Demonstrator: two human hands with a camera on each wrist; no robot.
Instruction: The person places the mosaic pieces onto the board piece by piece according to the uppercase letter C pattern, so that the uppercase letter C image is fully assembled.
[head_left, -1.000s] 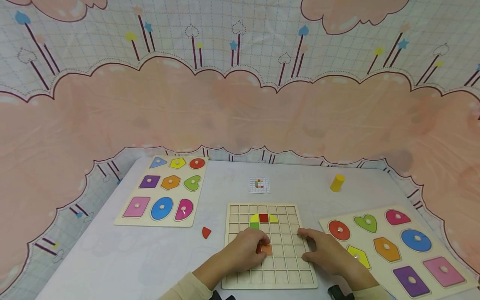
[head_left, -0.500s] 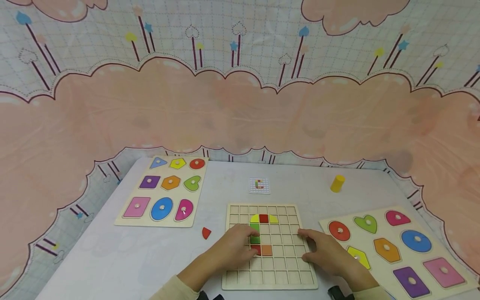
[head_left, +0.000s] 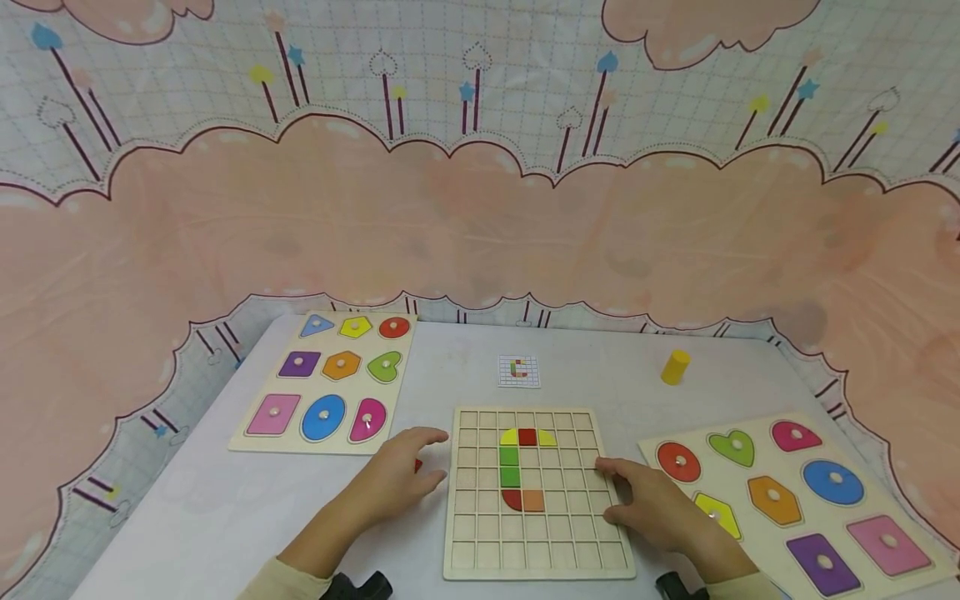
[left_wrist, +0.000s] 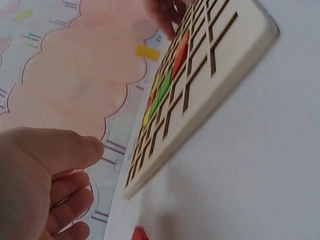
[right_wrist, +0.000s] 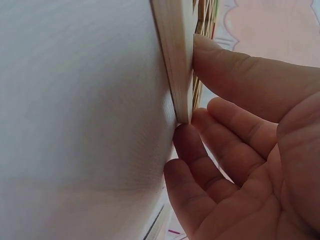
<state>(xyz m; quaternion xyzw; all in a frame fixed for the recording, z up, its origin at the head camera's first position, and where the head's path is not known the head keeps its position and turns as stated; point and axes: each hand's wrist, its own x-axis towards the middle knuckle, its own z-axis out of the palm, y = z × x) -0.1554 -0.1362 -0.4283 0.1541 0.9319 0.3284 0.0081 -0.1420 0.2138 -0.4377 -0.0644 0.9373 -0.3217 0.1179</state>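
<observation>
My left hand (head_left: 393,479) is over the table left of the wooden grid board (head_left: 570,550), thumb and forefinger apart. Partly hidden behind it, a loose red piece (left_wrist: 140,233) lies on the table. My right hand (head_left: 648,504) rests at the board's right edge; its thumb (right_wrist: 220,62) touches the rim and its fingers are loosely bent beside it. Set in the grid are two yellow rounded pieces (head_left: 509,437), a red square (head_left: 527,437), two green squares (head_left: 509,467), a red rounded piece (head_left: 512,500) and an orange square (head_left: 533,500).
Behind the board lies a small pattern card (head_left: 518,372) with a coloured shape. A yellow cylinder (head_left: 675,367) stands at the back right. Knobbed shape puzzles flank the board: a left puzzle (head_left: 315,408) and a right puzzle (head_left: 765,533), the latter near my right forearm.
My left hand has let go of the red rounded piece in the grid and moved left off the board, to the loose red piece. My right hand stays at the board's edge.
</observation>
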